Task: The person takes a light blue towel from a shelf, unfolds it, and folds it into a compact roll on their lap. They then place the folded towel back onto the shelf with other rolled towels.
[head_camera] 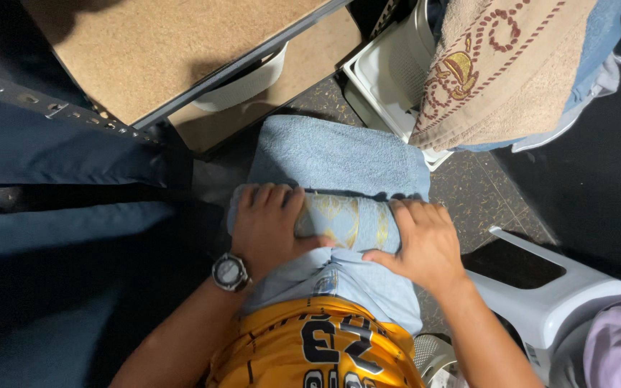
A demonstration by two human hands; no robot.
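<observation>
My left hand (266, 228) and right hand (425, 244) both lie flat, fingers spread, gripping nothing, pressing the light-blue terry towel (339, 162) across my lap, its near part already rolled into a thick band, the far half unrolled.

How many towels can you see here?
2. A light blue towel lies under both hands, left hand and right hand. A beige patterned towel hangs over the white basket. Others may be hidden.
</observation>
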